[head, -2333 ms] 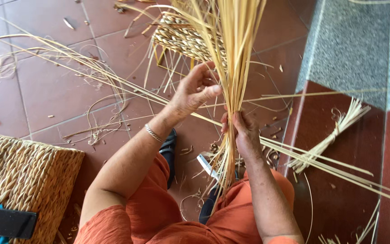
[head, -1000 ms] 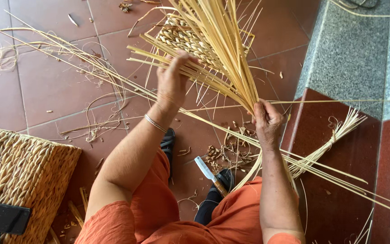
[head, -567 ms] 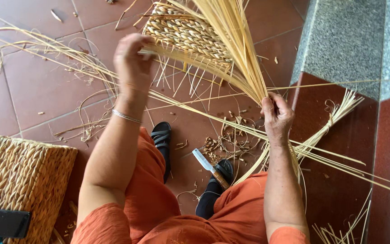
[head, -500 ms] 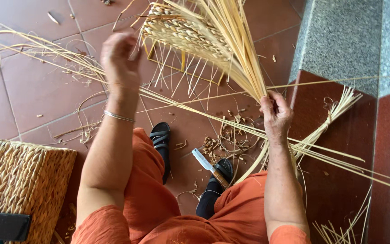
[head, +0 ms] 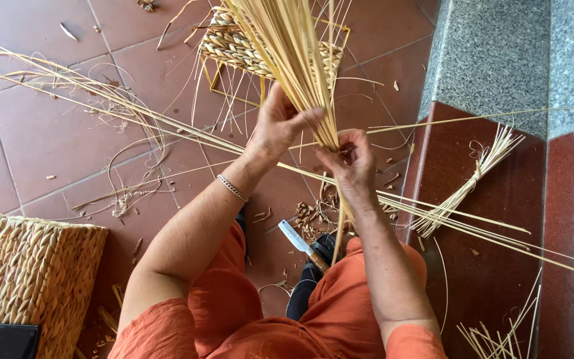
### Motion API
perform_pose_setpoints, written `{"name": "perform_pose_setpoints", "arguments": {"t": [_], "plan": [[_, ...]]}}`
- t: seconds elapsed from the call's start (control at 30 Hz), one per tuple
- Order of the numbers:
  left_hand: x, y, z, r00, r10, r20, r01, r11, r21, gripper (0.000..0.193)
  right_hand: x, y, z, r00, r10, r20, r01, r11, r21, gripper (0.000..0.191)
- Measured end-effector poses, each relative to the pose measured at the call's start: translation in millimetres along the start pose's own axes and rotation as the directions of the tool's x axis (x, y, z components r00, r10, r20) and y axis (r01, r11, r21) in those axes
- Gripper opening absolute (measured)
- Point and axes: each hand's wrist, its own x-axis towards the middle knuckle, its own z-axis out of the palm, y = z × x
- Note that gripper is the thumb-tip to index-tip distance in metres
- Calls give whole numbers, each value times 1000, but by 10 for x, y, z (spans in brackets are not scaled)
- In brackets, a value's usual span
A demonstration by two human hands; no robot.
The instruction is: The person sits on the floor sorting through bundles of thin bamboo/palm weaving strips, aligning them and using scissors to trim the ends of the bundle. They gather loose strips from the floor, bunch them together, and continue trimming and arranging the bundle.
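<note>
Both hands grip the bundle of straw stalks point(head: 293, 60): left hand point(head: 277, 126) at nine o'clock, right hand point(head: 350, 156) closed just beneath; knife point(head: 302, 244) lies below.

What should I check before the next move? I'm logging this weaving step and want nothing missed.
1. Left hand closed around the straw bundle: ok.
2. Right hand pinching the bundle's lower end: ok.
3. Knife lying apart from both hands, by the foot: ok.
4. Half-woven basket within reach behind the bundle: ok.
5. Loose strands crossing under the right forearm: not ok.
6. Bundle tied: cannot tell.
</note>
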Motion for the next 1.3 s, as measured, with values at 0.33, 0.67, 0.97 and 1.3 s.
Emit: {"name": "perform_pose_setpoints", "arguments": {"t": [0.33, 0.67, 0.97, 1.3], "plan": [[76, -97, 7, 998, -23, 50, 28, 994, -103, 25, 45, -115, -76, 989, 131, -74, -136, 988, -70, 30], [144, -230, 9, 995, -96, -9, 92, 972, -216, 30, 72, 97, -78, 930, 193, -312, -162, 979, 122, 20], [155, -189, 2, 995, -20, -99, 7, 991, -131, 25, 99, 100, -330, 965, 261, 16, -260, 954, 148, 30], [210, -24, -371, 956, 122, -268, -167, 974, -151, 34, -20, 338, -665, 921, 226, 317, -105, 929, -355, 32]]}}
